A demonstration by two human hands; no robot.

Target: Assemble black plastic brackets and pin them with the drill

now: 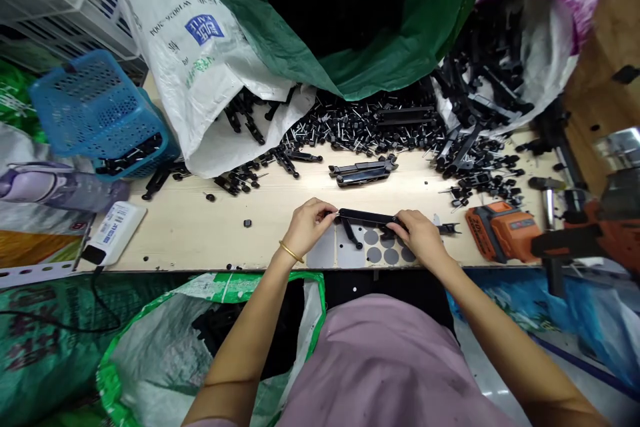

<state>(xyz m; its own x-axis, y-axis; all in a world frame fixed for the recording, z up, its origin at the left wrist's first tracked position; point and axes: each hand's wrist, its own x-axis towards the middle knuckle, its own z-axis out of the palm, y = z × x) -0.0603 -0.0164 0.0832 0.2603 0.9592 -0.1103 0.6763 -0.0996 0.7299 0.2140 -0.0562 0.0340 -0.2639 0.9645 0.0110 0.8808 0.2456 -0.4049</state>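
A long black plastic bar (367, 217) lies across the near edge of the wooden table (200, 220), with a short black arm hanging from it. My left hand (309, 225), wearing a thin gold bangle, pinches something small at the bar's left end; I cannot make out what. My right hand (419, 235) is closed over the bar's right part and holds it. Beneath the bar sits a grey sheet with round grey pads (373, 248).
Heaps of small black parts and pins (360, 125) spill from a green sack (350, 27) and a white sack (200, 67). Two assembled black bars (363, 172) lie mid-table. A blue basket (100, 110) stands left, an orange power tool (500, 230) right. An open sack (210, 340) is below.
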